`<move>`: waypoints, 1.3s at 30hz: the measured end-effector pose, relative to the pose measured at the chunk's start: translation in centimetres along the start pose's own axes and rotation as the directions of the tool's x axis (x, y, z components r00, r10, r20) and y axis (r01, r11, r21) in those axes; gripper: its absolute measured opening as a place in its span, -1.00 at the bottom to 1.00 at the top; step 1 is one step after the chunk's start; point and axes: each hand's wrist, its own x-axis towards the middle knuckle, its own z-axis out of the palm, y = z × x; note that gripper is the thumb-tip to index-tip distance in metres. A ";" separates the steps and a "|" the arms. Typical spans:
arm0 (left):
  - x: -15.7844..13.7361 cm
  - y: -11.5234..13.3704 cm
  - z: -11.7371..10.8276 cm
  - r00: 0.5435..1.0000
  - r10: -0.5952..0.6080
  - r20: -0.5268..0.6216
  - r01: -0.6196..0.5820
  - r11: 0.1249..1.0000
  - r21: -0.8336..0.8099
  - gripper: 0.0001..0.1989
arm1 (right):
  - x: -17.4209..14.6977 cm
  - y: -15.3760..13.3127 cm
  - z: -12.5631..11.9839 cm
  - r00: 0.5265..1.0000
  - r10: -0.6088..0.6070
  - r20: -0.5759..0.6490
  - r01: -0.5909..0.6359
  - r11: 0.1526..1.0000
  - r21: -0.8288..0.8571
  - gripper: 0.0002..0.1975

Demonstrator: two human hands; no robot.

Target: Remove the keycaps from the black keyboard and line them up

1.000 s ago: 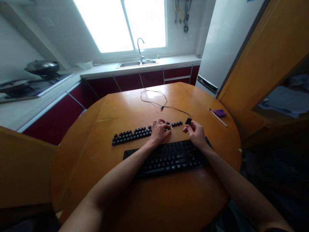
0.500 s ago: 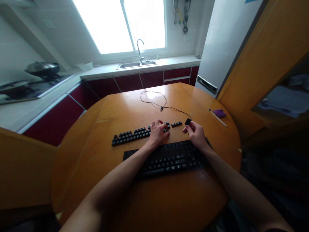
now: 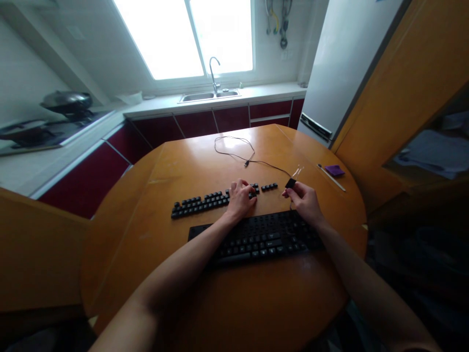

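Note:
In my right hand [image 3: 306, 199] is a small black-handled tool with thin wire prongs, which looks like a keycap puller [image 3: 290, 183]; its wires point away from me. My left hand [image 3: 240, 196] is over the rows of loose black keycaps [image 3: 200, 206], thumb and fingers closed around a keycap [image 3: 252, 195] at their right end. A short row of keycaps [image 3: 269, 187] lies between the hands. Below them is a black keyboard [image 3: 252, 239], with its upper rows bare of caps and its lower rows still capped. My forearms cover parts of it.
The keyboard's cable [image 3: 234, 155] loops over the far part of the wooden table [image 3: 146, 244]. At the right lie a thin white brush-like stick [image 3: 331, 178] and a purple cloth-like piece [image 3: 334, 170]. Behind the table stand a sink [image 3: 198, 97] and a fridge [image 3: 340, 63].
My right hand has moved slightly right with the puller, and its wires now show more clearly. My left hand stays at the keycaps, its fingers shifting slightly. The whole view has shifted a little.

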 end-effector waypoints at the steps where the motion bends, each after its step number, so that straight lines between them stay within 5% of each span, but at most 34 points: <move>1: 0.0 0.0 0.0 1.000 -0.002 -0.003 0.002 1.000 0.005 -0.83 | -0.3 -0.1 -0.4 1.000 0.006 0.006 -0.006 1.000 -0.009 -0.74; 6: 0.0 0.0 0.1 1.000 -0.011 -0.001 0.011 1.000 0.026 -0.79 | -2.7 -0.5 -2.8 0.996 0.057 0.061 -0.053 0.996 -0.070 -0.78; 12: 0.0 0.8 -0.3 0.999 0.030 -0.031 -0.031 0.999 -0.031 -0.80 | -5.0 0.1 -5.2 0.984 -0.011 0.178 0.047 0.979 -0.197 -0.82; 22: -0.1 1.4 -0.2 0.992 0.114 -0.050 -0.121 0.982 -0.148 -0.87 | -5.5 0.6 -5.7 0.894 -0.077 0.442 0.212 0.941 -0.264 -0.82; 31: -0.1 1.5 0.1 0.984 0.162 -0.070 -0.172 0.968 -0.184 -0.87 | -4.9 1.4 -4.4 0.965 0.109 0.238 -0.020 0.937 -0.349 -0.77; 39: 0.2 2.1 -0.5 0.973 0.222 -0.067 -0.231 0.917 -0.326 -0.87 | -1.8 -0.2 -1.9 1.000 -0.011 0.017 0.014 0.976 -0.218 -0.79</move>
